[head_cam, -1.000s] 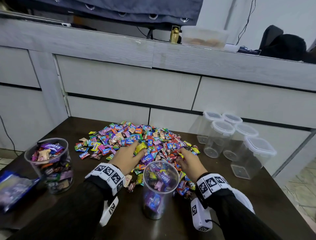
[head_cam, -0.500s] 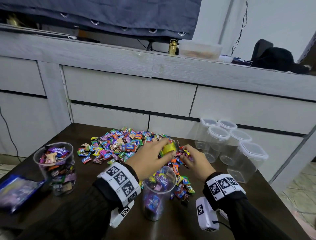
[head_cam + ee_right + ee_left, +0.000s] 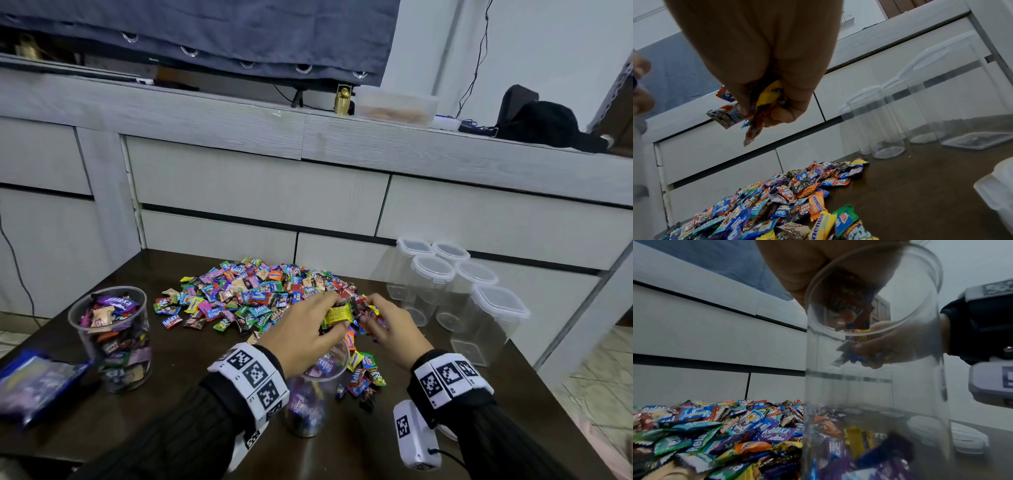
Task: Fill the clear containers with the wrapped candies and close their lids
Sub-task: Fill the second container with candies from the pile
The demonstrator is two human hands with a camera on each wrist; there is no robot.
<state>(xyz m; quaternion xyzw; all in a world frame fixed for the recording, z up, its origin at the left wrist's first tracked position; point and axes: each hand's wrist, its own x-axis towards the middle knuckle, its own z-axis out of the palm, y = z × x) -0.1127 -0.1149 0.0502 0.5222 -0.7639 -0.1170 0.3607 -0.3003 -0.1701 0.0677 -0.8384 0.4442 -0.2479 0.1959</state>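
A pile of wrapped candies (image 3: 253,294) (image 3: 777,199) (image 3: 705,431) covers the dark table. In front of it stands an open clear container (image 3: 310,397) (image 3: 875,369), partly filled. My left hand (image 3: 308,329) (image 3: 840,313) hovers over its mouth and grips a handful of candies, a yellow one (image 3: 337,313) on top. Just to the right, my right hand (image 3: 383,322) (image 3: 766,107) is lifted off the pile and clutches its own handful of candies (image 3: 756,113). A second open container (image 3: 111,339), full of candies, stands at the left.
Several empty clear containers with white lids (image 3: 455,294) (image 3: 920,105) stand at the table's right rear. A loose white lid (image 3: 995,191) (image 3: 966,439) lies near my right wrist. A blue candy bag (image 3: 34,383) lies at the front left edge. Grey drawers (image 3: 257,185) rise behind the table.
Both hands have lifted from the pile with handfuls of candies. The left hand moved right and nearer, over the middle container's mouth; the right hand rose beside it.
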